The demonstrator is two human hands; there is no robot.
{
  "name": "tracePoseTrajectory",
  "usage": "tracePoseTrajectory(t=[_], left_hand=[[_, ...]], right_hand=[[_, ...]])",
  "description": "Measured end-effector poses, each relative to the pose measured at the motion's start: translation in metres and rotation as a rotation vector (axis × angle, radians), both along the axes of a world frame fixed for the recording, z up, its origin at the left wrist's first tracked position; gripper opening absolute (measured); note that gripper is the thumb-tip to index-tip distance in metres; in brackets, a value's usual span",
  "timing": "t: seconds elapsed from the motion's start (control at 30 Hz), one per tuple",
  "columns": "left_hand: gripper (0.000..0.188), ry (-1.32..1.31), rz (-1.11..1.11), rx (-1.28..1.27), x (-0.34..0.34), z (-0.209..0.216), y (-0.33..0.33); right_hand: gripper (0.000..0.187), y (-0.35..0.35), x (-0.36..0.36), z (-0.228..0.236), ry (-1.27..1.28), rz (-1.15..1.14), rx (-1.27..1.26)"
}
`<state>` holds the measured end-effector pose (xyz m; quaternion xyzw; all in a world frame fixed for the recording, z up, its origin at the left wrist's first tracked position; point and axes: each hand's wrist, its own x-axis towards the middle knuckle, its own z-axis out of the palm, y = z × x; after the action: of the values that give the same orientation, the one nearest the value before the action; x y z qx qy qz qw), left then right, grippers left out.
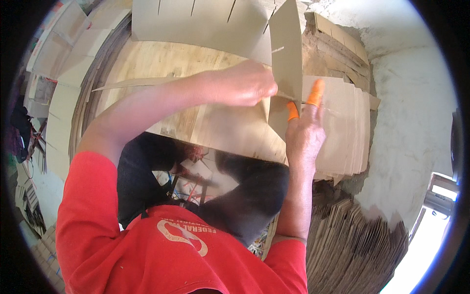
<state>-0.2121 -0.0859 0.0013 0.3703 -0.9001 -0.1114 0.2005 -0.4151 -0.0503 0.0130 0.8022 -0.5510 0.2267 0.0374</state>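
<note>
My left hand [250,84] is closed, its fingers pinching the edge of a cardboard strip [285,96] just left of the upright piece. Close by on the right, my right hand [307,131] wears orange covers on thumb and index finger. Those two fingers straddle the lower edge of an upright cardboard divider [287,49], gripping it. Behind the divider is a wide slotted cardboard sheet [200,24] with several narrow cuts. A thin cardboard edge [134,84] shows left of my left forearm; whether it joins the strip, the arm hides.
The wooden tabletop [161,59] lies over my knees. Flat cardboard sheets [342,130] are stacked right of my right hand. More cardboard stands in a dense row [352,240] at the lower right, beside the wall [416,98]. Further cardboard stacks [68,105] line the left.
</note>
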Motion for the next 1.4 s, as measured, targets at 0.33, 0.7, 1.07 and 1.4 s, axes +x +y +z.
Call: tracePoseTrajectory(t=[0.33, 0.7, 1.07, 1.4], left_hand=[[0.035, 0.123, 0.143, 0.529, 0.032, 0.063, -0.015], [0.044, -0.338, 0.65, -0.195, 0.084, -0.049, -0.194], [0.024, -0.256, 0.572, -0.249, 0.098, -0.052, -0.194], [0.009, -0.368, 0.274, -0.148, 0.072, -0.014, -0.143]], right_hand=[[0.059, 0.001, -0.011, -0.01, -0.205, -0.047, 0.104], [0.059, -0.017, -0.005, -0.029, -0.293, -0.128, -0.043], [0.062, -0.012, 0.005, -0.027, -0.438, -0.095, -0.007], [0.068, -0.007, 0.001, -0.021, -0.411, -0.02, -0.011]])
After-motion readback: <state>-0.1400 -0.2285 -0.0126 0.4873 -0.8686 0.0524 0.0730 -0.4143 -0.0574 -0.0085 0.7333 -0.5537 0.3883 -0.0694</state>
